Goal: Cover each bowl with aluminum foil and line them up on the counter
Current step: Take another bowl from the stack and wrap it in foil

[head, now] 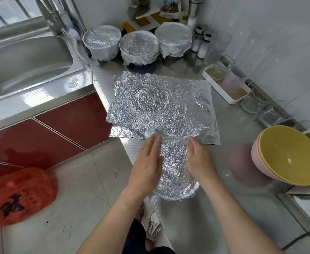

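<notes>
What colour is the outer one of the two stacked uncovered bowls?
The round outer bowl is pale pink, holding a yellow bowl; head view.

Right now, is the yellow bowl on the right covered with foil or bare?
Bare: the yellow bowl shows its empty inside, with nothing over its rim.

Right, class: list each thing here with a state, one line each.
Three back bowls: foil-covered, in a row.
Near bowl: foil-covered.
Yellow bowl: uncovered, nested in pink bowl.
Loose foil sheets: flat, crinkled.
Left hand: open, beside near bowl.
Right hand: open, beside near bowl.
</notes>
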### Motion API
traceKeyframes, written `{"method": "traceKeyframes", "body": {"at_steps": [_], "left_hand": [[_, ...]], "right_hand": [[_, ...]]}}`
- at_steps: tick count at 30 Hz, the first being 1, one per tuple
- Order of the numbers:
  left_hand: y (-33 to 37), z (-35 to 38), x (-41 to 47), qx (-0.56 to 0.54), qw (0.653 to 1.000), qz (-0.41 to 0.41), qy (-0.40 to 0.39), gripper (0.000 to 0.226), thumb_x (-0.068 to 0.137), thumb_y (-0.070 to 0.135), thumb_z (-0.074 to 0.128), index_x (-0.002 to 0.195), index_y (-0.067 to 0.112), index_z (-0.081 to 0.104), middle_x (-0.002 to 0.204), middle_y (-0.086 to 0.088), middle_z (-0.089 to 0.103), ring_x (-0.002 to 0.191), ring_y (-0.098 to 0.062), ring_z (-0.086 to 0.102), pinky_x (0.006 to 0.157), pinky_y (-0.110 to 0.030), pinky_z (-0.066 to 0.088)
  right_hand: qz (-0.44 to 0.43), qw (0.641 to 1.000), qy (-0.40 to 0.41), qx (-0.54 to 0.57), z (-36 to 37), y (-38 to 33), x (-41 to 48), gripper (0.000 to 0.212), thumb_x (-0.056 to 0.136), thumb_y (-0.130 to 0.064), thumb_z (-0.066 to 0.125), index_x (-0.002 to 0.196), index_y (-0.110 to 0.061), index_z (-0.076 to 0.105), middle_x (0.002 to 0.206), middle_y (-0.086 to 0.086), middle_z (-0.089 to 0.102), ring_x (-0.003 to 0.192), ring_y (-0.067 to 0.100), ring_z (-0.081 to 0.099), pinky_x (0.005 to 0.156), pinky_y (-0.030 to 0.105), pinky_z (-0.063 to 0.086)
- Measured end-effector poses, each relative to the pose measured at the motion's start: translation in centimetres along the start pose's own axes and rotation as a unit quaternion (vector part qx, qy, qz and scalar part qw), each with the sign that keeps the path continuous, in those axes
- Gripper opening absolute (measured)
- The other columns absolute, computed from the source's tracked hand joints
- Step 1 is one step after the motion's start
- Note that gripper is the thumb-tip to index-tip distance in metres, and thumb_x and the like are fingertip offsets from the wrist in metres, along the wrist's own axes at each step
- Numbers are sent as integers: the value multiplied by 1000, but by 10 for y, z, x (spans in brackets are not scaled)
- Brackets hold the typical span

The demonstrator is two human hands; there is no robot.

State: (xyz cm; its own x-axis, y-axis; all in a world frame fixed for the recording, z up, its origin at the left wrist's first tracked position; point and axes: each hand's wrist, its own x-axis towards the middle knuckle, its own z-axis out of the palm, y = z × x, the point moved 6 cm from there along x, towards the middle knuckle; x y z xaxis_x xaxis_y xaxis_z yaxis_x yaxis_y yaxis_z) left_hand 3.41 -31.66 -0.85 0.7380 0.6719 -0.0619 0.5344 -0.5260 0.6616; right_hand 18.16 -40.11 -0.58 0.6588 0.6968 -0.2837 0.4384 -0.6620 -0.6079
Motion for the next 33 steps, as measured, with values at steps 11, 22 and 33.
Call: {"method": "traceKeyframes", "body": {"at_steps": [11, 22, 33], "left_hand": [[-10, -21, 5, 0, 998, -40, 51, 45, 102, 18, 42, 147, 22, 41, 153, 3, 38, 141, -15, 33, 109, -19, 21], [-9, -20, 8, 8, 999, -16, 33, 42, 102, 19, 44, 144, 24, 45, 150, 7, 42, 138, -14, 39, 111, -26, 31], [-5, -30, 14, -8, 997, -54, 55, 36, 100, 18, 48, 135, 22, 56, 105, 4, 57, 94, -18, 56, 72, -25, 33]], "right_hand": [[4, 993, -8, 120, 12, 1, -11, 27, 102, -22, 39, 85, -9, 56, 62, -4, 50, 57, 13, 43, 59, 32, 30], [-21, 996, 15, 86, 14, -6, -7, 28, 101, -16, 43, 76, -22, 54, 59, -14, 37, 62, 11, 38, 54, 20, 30], [-34, 996, -80, 29, 11, -34, 11, 37, 100, -30, 47, 130, -11, 56, 110, 6, 66, 89, 18, 63, 76, 31, 50]]}}
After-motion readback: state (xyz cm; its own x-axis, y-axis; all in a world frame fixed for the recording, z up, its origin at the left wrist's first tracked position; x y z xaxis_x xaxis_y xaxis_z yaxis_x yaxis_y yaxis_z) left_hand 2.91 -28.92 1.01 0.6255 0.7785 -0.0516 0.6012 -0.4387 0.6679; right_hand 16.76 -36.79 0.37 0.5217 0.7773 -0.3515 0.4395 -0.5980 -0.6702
